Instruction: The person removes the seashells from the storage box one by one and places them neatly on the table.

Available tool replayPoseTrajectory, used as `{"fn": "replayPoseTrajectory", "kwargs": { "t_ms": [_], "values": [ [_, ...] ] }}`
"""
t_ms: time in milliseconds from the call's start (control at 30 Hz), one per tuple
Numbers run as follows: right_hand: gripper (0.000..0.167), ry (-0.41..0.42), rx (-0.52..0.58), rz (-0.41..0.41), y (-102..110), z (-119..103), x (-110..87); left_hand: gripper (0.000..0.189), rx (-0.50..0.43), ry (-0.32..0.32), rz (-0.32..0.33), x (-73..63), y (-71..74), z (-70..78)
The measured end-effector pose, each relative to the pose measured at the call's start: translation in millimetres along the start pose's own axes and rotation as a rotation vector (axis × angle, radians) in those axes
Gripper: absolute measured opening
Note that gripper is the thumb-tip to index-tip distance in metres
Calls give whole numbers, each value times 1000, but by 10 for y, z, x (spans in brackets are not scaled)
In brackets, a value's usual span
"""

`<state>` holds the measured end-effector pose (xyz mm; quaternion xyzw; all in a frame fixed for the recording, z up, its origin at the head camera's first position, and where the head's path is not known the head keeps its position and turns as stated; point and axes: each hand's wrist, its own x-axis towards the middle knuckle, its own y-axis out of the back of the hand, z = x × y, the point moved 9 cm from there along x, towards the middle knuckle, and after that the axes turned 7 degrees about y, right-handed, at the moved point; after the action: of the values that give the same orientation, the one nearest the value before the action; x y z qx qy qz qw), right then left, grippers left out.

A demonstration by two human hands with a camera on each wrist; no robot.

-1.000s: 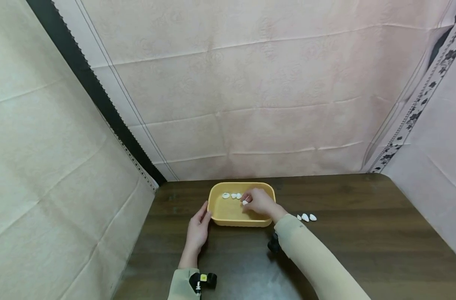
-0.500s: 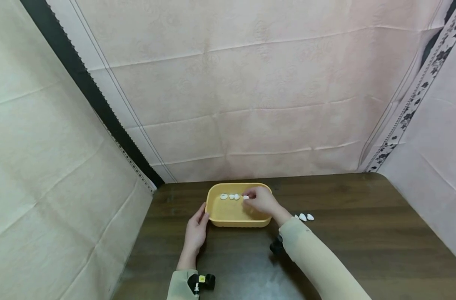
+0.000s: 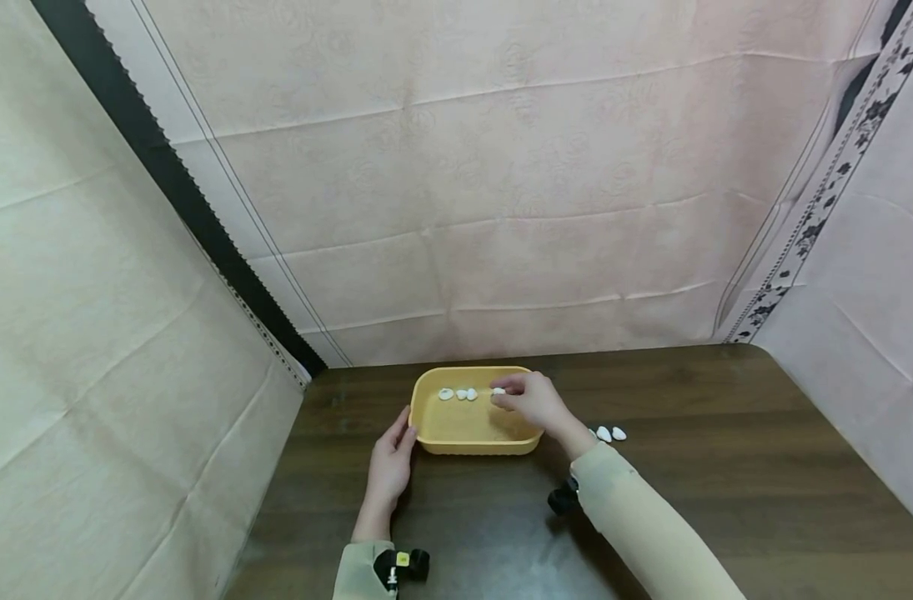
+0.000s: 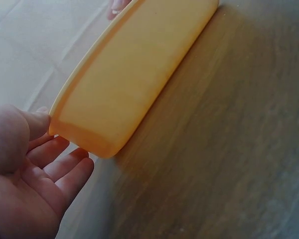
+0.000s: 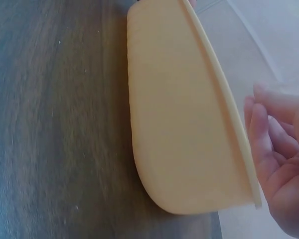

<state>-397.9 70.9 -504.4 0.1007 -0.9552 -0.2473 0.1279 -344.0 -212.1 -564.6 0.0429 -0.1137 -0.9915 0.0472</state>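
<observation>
A yellow rectangular tray [image 3: 474, 447] stands on the table in the head view. My left hand [image 3: 390, 467] holds its left end, the thumb at the rim and the fingers against the outside, as the left wrist view shows. Inside the tray, a larger oval white pebble-like piece [image 3: 445, 393] lies in a row with two smaller white pieces [image 3: 472, 394]. Over the tray's right part, my right hand [image 3: 534, 402] pinches another small white piece [image 3: 499, 390] between thumb and fingers. In the right wrist view the fingertips meet beyond the rim, and the piece is hidden.
More white pieces [image 3: 604, 433] lie on the brown wooden table [image 3: 696, 467] right of the tray, one partly behind the right wrist. Pale cloth [image 3: 456, 183] hangs behind the table and along both sides. The tray stands near the table's back edge.
My right hand has moved right and slightly back inside the tray with the white piece. The left hand stays at the tray's left end. The head view has shifted slightly.
</observation>
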Motion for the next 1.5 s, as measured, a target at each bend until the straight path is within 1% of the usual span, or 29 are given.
{"fn": "replayPoseTrajectory", "kwargs": {
  "t_ms": [200,400,567,800,967,1200,1367,1500],
  "values": [
    [26,-3,11,19,78,20,-43,51,2,4,2,-12,3,-13],
    [30,10,94,14,118,-46,-99,51,0,5,1,-10,5,-6],
    [33,13,131,4,118,-18,-132,51,-1,0,-1,-11,5,16],
    [33,-14,178,40,200,18,-193,51,3,-2,-8,2,-6,56],
    [34,-28,180,57,243,38,-224,51,12,-7,-9,7,-7,50],
    [34,-35,115,79,301,84,-267,51,3,-7,-14,3,-8,43],
    [29,-21,84,81,353,117,-289,51,-3,-1,-10,3,-9,32],
    [26,-20,86,84,409,125,-333,50,-2,-7,-2,-3,-9,32]
  ]
}}
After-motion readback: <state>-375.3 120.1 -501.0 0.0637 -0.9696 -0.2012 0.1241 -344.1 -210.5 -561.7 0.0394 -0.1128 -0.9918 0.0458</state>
